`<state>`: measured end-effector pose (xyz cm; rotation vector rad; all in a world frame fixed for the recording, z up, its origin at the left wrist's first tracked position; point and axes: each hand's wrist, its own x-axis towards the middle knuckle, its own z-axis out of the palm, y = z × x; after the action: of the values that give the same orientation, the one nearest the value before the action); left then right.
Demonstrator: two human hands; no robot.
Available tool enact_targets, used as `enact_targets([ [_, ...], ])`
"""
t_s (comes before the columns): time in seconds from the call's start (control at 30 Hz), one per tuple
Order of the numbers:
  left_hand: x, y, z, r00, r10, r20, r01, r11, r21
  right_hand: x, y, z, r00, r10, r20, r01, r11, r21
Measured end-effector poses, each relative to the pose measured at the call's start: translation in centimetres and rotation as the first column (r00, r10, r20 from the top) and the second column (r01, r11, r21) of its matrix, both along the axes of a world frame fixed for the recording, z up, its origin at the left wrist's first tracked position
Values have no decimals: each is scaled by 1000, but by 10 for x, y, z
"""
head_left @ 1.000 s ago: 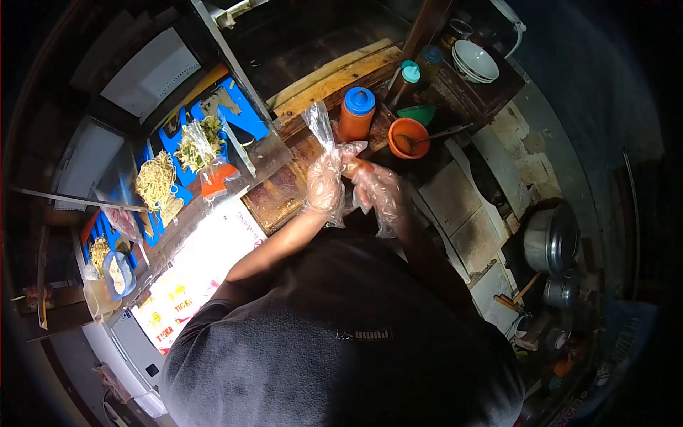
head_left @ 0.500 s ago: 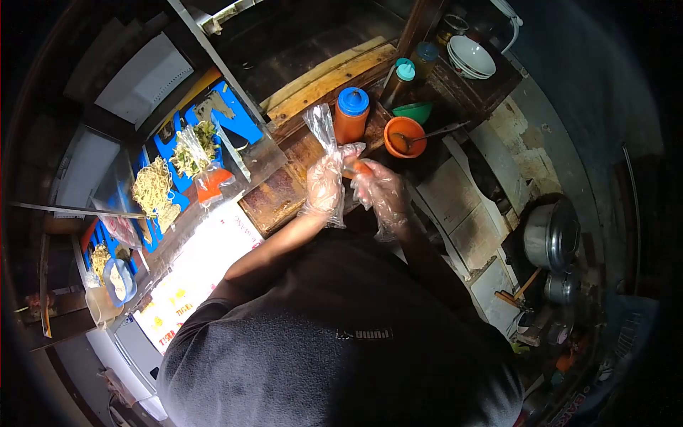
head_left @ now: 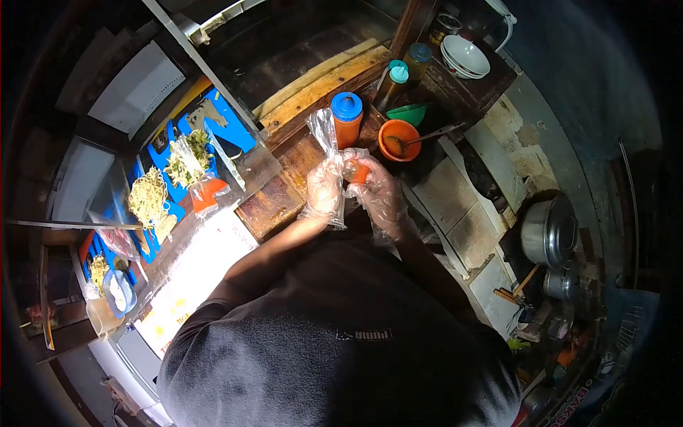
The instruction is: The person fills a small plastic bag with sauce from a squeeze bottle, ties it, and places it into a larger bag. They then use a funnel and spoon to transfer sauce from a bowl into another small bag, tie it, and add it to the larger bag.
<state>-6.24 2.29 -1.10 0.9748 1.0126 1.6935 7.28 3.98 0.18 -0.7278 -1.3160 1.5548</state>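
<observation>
Both of my hands wear loose clear plastic gloves and meet above the wooden counter. My left hand point(head_left: 324, 188) is closed on a clear plastic bag point(head_left: 322, 132), whose crumpled end stands up above the fingers. Close beside it, my right hand point(head_left: 378, 193) is closed around a small clear packet of orange-red sauce point(head_left: 359, 173). Whether the packet and the upright plastic are one bag is hidden by the fingers. Just beyond the hands stands an orange squeeze bottle point(head_left: 347, 124) with a blue cap. An orange bowl point(head_left: 388, 151) with a spoon in it sits to the right.
Noodles point(head_left: 148, 198), greens point(head_left: 188, 158) and a bag of red sauce point(head_left: 208, 193) lie on the left. Behind the orange bowl are a green bowl point(head_left: 408, 114), a teal-capped bottle point(head_left: 397, 77) and stacked white bowls point(head_left: 466, 55). A metal pot point(head_left: 548, 233) stands at right.
My right hand's fingers have turned and wrapped around the sauce packet, which now shows more plainly. The left hand has hardly moved. The whole view has shifted slightly.
</observation>
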Motion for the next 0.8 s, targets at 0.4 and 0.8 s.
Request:
enact_targets([
  [0.4,-7,6,-5,999,-45,3,45,999,22,11,4,13,849,-93,520,-67,958,280],
  [0.8,-15,-20,11,976,-201,89,213,963,-166,25,-4,-11,841,460,-284,-541,721,-434],
])
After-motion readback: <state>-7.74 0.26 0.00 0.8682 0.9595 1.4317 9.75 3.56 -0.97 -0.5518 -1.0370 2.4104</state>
